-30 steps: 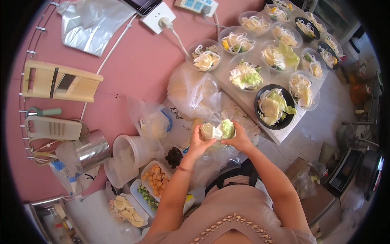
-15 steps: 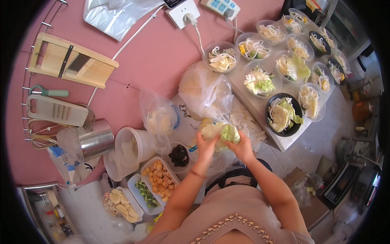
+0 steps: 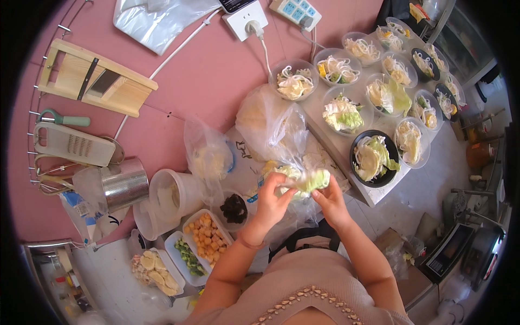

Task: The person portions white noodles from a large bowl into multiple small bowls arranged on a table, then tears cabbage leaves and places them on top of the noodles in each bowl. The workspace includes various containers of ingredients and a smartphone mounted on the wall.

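Note:
My left hand (image 3: 272,201) and my right hand (image 3: 331,205) are both closed on a pale green lettuce leaf (image 3: 315,180), pinching it between thumbs and fingers. Motion blurs part of the leaf. Just beneath it, more pale leaves lie in a crumpled clear plastic bag (image 3: 297,214). Farther right, a black bowl (image 3: 395,174) holds torn leaves at the counter's corner. Beyond it stand several clear bowls (image 3: 370,116) with white noodles, leaves and yellow bits. Left of my left hand sits a tub of dark, wrinkled food (image 3: 234,208).
On the left are containers of orange-brown cubes (image 3: 210,238), chopped greens (image 3: 189,257) and pale slices (image 3: 164,272), white tubs (image 3: 176,192) and a metal pot (image 3: 125,184). A wooden slicer (image 3: 97,78) and grater (image 3: 73,143) hang on a rack. Sockets (image 3: 245,20) line the pink surface.
My hands have shifted slightly right and turned the leaf, which now looks bunched and blurred. The whole view has moved a little; the bowls and tubs hold the same places.

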Tool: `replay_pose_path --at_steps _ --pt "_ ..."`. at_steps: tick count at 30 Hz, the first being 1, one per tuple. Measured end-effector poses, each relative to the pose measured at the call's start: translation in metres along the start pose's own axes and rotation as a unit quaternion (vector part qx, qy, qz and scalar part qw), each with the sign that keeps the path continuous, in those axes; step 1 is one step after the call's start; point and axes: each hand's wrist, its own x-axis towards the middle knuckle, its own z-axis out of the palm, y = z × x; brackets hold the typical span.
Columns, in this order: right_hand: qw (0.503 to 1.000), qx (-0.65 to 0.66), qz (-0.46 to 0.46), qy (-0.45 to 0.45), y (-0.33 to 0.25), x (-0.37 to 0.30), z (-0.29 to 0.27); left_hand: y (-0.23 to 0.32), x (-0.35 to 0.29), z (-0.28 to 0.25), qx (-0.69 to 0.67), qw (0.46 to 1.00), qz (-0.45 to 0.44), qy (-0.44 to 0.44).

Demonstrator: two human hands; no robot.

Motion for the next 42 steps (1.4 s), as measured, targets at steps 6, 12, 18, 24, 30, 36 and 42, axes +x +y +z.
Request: replay_pose_path --at_steps 6,12,18,24,30,36,42 --pt "0.982 0.152 0.035 -0.109 -0.039 -0.010 0.014 0.031 0.004 -0.014 0.294 0.882 0.366 -0.042" --pt "0.989 0.121 0.070 -0.039 -0.041 -0.013 0.007 0.064 0.006 -0.019 0.302 0.925 0.226 -0.038" --pt "0.996 0.066 0.032 -0.048 -0.037 -0.010 0.025 0.098 0.020 0.013 0.281 0.948 0.139 -0.062" --pt "1.000 0.009 0.004 -0.016 -0.029 -0.011 0.014 0.068 0.015 0.008 0.177 0.981 0.048 -0.065" --pt "0.995 -0.067 -0.029 0.064 -0.030 -0.012 0.032 0.084 0.027 0.022 0.152 0.985 0.086 0.005" --pt "0.987 -0.149 0.008 0.062 -0.027 -0.009 0.017 0.055 0.016 0.017 0.179 0.984 0.008 0.020" --pt "0.984 -0.166 -0.041 0.050 -0.026 0.010 0.030 0.042 0.015 0.025 0.040 0.992 -0.090 0.075"
